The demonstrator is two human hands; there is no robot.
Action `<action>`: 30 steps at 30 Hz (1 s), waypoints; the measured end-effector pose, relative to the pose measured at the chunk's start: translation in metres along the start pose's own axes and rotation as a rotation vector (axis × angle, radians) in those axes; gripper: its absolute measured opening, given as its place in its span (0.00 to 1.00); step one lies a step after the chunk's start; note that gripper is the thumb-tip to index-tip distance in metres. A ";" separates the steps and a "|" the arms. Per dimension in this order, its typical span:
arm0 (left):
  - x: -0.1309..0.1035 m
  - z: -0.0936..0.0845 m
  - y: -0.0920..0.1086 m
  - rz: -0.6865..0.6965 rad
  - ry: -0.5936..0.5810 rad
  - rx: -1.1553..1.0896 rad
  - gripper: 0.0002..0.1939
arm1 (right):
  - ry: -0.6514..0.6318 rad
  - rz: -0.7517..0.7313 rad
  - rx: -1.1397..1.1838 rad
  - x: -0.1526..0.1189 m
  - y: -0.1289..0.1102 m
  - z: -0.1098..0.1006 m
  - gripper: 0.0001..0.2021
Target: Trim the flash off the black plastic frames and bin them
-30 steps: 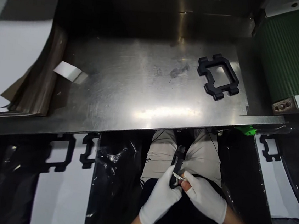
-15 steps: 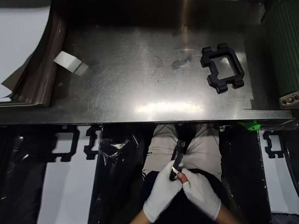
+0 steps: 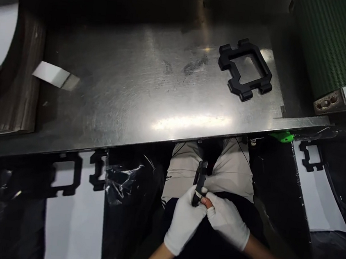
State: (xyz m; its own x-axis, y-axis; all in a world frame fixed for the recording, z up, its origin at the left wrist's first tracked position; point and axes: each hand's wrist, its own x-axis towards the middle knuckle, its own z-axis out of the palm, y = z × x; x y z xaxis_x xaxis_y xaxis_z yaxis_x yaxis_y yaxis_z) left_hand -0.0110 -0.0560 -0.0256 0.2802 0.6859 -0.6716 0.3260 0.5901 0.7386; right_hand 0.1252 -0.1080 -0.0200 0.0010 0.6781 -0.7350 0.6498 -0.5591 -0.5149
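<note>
Above my lap, my left hand, in a white glove, is closed round a black part that stands up from the fingers, seen nearly edge-on. My right hand, gloved with the thumb tip bare, pinches a small pale blade against the lower end of that part. The blade's handle is hidden in the fingers. On the metal table lies a similar black frame with a large square opening, touched by neither hand.
A stack of sheets is at the table's left, beside a small white piece. A green ribbed block stands at the right. More black frames lie on white sheets below the table edge, near a green object.
The view has shifted, so the table's items appear further left. Both hands keep their grip, and the blade shows at a slightly different angle against the black part.
</note>
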 end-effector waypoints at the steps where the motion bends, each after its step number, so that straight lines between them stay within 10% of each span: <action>1: -0.001 0.000 0.000 0.000 0.004 0.004 0.11 | -0.009 -0.010 0.053 0.001 0.001 0.002 0.21; 11: 0.003 -0.016 0.005 -0.004 -0.018 0.024 0.16 | -0.028 -0.177 0.186 -0.006 0.010 -0.020 0.17; 17: 0.011 -0.044 0.025 0.014 -0.274 0.196 0.05 | 0.457 -0.273 0.265 0.019 0.023 -0.052 0.14; 20: 0.019 -0.062 0.030 0.056 -0.342 0.289 0.13 | 0.279 -0.354 0.147 0.039 0.021 -0.068 0.18; 26: 0.012 -0.088 0.021 0.276 0.371 0.385 0.12 | 0.209 -0.118 0.063 0.056 0.008 -0.079 0.12; 30: -0.001 -0.068 0.007 0.098 0.210 0.082 0.22 | 0.333 -0.041 0.262 0.050 -0.008 -0.063 0.11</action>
State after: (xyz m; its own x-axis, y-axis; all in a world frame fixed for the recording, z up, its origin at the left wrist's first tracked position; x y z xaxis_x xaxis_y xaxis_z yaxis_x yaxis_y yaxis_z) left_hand -0.0707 -0.0236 -0.0157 0.1227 0.8167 -0.5639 0.3809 0.4859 0.7866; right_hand 0.1676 -0.0396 -0.0252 0.2529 0.7953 -0.5510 0.4391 -0.6018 -0.6671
